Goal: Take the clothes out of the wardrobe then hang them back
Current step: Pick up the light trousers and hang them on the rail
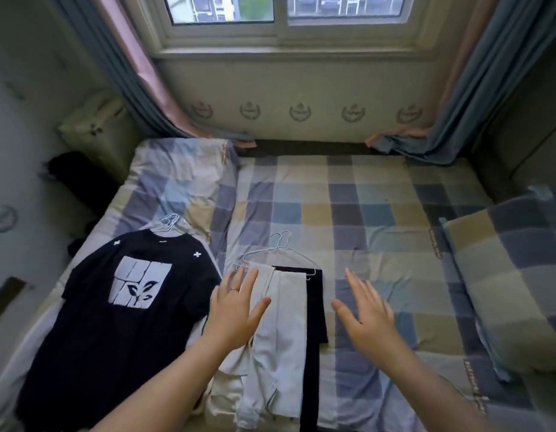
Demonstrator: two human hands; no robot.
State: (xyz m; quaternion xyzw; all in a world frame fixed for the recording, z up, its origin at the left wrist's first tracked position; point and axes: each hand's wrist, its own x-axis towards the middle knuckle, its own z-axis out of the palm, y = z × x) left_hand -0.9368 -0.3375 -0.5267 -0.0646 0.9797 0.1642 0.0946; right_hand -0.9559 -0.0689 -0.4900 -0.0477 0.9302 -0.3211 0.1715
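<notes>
1. The left hand [236,307] reaches forward from the lower left, palm down. Its fingers are straight and slightly spread, grasping nothing, and one of them wears a ring [234,289].
2. Its thumb and fingers lie over the left edge of the pale trousers [280,338], which are spread lengthwise on the bed [364,213]. I cannot tell whether the hand touches the cloth.
3. The right hand [367,313] is also palm down with straight, relaxed fingers and holds nothing. It is over bare checked sheet.
4. Between the two thumbs lie the black trousers [315,307], touching the pale pair's right side.
5. Just beyond the left fingertips, wire hangers [280,251] carry both pairs of trousers.
6. Left of the left hand's little finger, a black T-shirt [121,322] with a white print lies flat, with more hangers [169,226] at its collar.
7. A pillow [183,182] lies well beyond the left fingertips. A folded blanket [504,275] lies well to the right of the right hand's fingers.
</notes>
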